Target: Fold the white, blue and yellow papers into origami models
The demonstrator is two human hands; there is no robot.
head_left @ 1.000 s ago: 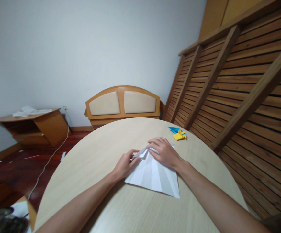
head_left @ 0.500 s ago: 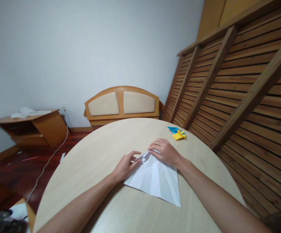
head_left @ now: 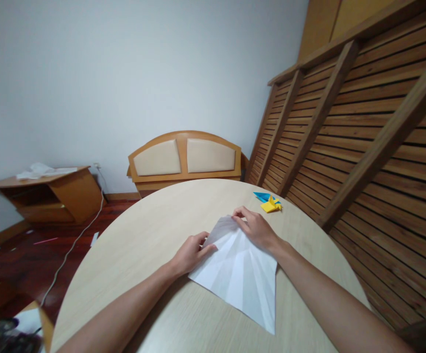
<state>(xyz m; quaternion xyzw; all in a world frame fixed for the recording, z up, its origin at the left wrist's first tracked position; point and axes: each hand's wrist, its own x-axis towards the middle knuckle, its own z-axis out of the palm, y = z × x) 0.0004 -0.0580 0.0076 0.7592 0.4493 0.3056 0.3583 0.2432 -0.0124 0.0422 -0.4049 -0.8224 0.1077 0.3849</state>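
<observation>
A creased sheet of white paper (head_left: 235,274) lies on the round table, its folds fanning out toward me. My left hand (head_left: 193,254) grips the paper's left edge, thumb on top and fingers beneath or behind it. At the far right edge, my right hand (head_left: 255,226) pinches the sheet between thumb and fingers. The far part of the paper is spread and slightly raised between the hands. Beyond my right hand sit a yellow folded paper figure (head_left: 271,205) and a blue folded paper piece (head_left: 263,197), partly overlapping.
The round table (head_left: 132,255) has a pale wood top. Behind it stands a padded headboard (head_left: 185,179). A slatted wooden frame (head_left: 345,142) leans along the right. At left is a low cabinet (head_left: 73,196) with papers on top, and a cable (head_left: 73,243) crosses the floor.
The narrow fold at the paper's far end has been opened out, and the sheet now spreads wider. My right hand has shifted slightly right; the left has barely moved.
</observation>
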